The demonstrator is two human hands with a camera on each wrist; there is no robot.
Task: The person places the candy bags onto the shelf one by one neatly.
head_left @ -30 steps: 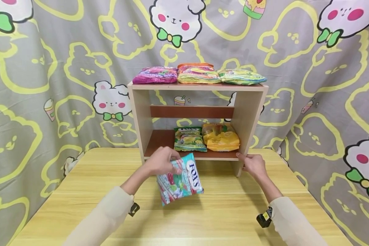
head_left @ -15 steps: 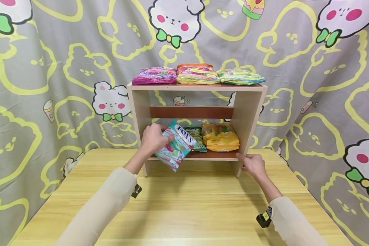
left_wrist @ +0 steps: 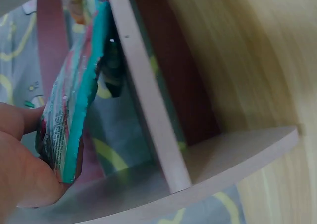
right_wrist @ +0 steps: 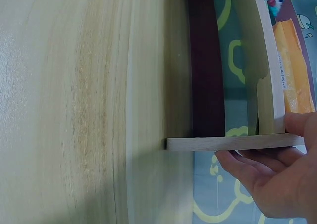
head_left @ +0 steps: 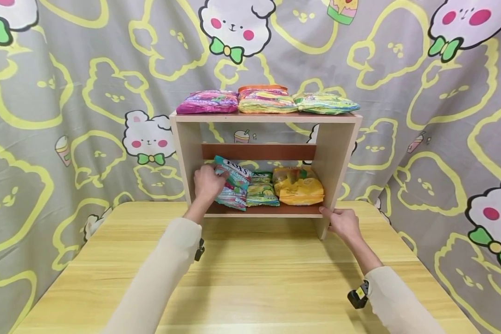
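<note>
My left hand (head_left: 208, 182) pinches a teal Fox's candy bag (head_left: 235, 185) by its left side, inside the lower compartment of a small wooden shelf unit (head_left: 267, 118). The bag leans, its top tipped left, beside a green Fox's bag (head_left: 262, 192) and overlapping its edge. In the left wrist view, thumb and fingers hold the teal bag (left_wrist: 69, 110) above the shelf board (left_wrist: 143, 85). My right hand (head_left: 345, 222) grips the unit's right side panel low down; in the right wrist view, the thumb is inside and the fingers outside the panel (right_wrist: 208, 143).
A yellow bag (head_left: 302, 189) lies at the right of the lower compartment. On top sit a purple bag (head_left: 208, 102), an orange-yellow bag (head_left: 267, 99) and a green-yellow bag (head_left: 326, 103). The unit stands on a wooden table (head_left: 250, 278) before a patterned curtain (head_left: 108, 93).
My left hand has lifted the teal bag from in front of the unit, up and forward into the left of the lower compartment. The right hand has stayed on the side panel.
</note>
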